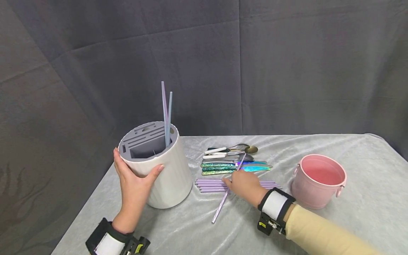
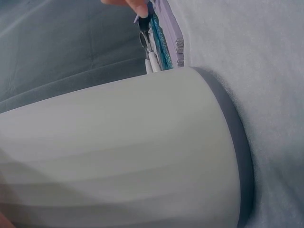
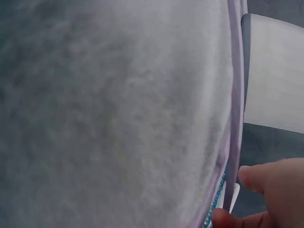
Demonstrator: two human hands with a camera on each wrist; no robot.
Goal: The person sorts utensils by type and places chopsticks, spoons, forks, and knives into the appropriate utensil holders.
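Observation:
My left hand [image 1: 135, 180] grips the rim of a white ribbed utensil holder [image 1: 169, 177] with a grey slotted insert; the holder's wall [image 2: 142, 152] fills the left wrist view. Two lilac chopsticks [image 1: 166, 113] stand upright in it. My right hand [image 1: 243, 184] rests over a row of lilac chopsticks [image 1: 208, 185] lying on the table and pinches one lilac chopstick [image 1: 220, 209], which lies at a slant across the row. In the right wrist view that chopstick [image 3: 236, 118] runs along the cloth, with my thumb and fingertips [image 3: 270, 178] at its end.
Behind the chopsticks lie iridescent-handled and white-handled spoons and knives [image 1: 229, 164]. A pink bucket [image 1: 318, 180] stands to the right. A grey cloth [image 1: 366, 212] covers the table; a dark fabric backdrop hangs behind.

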